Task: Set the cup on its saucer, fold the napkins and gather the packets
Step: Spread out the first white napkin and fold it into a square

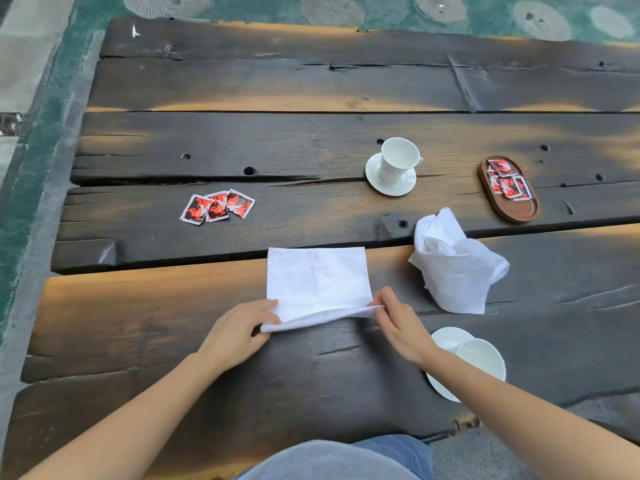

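A white napkin lies flat in front of me on the dark wooden table. My left hand pinches its near left corner and my right hand pinches its near right corner, lifting the near edge. A second, crumpled napkin stands to the right. A white cup sits on its saucer farther back. Another cup and saucer sit by my right forearm. Three red packets lie loose at the left. More packets rest in a wooden tray.
The table's left edge drops to a green and grey floor. Gaps and holes run between the planks. My knee in jeans shows under the near edge.
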`<state>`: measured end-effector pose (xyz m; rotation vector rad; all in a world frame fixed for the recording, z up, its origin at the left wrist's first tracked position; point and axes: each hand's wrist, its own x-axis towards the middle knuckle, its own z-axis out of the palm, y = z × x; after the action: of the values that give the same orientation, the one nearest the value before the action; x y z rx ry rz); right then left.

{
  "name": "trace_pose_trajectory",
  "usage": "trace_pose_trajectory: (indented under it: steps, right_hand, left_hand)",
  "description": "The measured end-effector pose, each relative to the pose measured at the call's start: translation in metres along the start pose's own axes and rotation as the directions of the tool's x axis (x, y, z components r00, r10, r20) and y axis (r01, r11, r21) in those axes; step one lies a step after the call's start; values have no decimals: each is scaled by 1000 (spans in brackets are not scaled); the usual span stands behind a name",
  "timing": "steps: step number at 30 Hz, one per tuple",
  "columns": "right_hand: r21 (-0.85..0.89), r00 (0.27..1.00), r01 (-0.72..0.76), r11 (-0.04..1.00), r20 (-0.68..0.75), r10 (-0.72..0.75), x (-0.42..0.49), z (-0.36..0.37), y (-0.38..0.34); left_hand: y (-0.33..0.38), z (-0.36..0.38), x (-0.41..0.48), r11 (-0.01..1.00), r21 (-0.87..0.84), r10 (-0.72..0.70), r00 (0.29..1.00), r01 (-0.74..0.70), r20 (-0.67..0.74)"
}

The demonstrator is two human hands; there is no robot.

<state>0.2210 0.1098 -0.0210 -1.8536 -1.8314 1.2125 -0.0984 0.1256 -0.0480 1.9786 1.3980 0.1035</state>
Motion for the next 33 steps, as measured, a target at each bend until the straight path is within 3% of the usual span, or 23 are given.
trace_pose_trajectory:
  steps: [4, 8, 17, 23, 33]
  right_hand:
    - [48, 1000, -11, 999, 23, 10, -1, 1, 2]
    - [-68, 995, -11, 998, 101, 17, -2, 1, 9]
    - [-110, 999, 28, 994, 33, -24, 5, 14, -4]
    - [-151, 999, -33, 988, 17, 36, 9, 22, -3]
    - [-133, 985, -174, 976, -43, 169, 23, 35, -1]
  left_hand:
    - [5, -8, 5, 996, -63, -58, 998, 56, -34]
    - [5, -14, 0, 995, -94, -26, 998, 21, -54]
    - [-4, -8, -12, 990, -91, -112, 990, 104, -82]
    - [-7, -3, -9, 982, -128, -153, 984, 141, -92]
    - [-5, 7, 0, 903, -276, -366, 926, 330, -87]
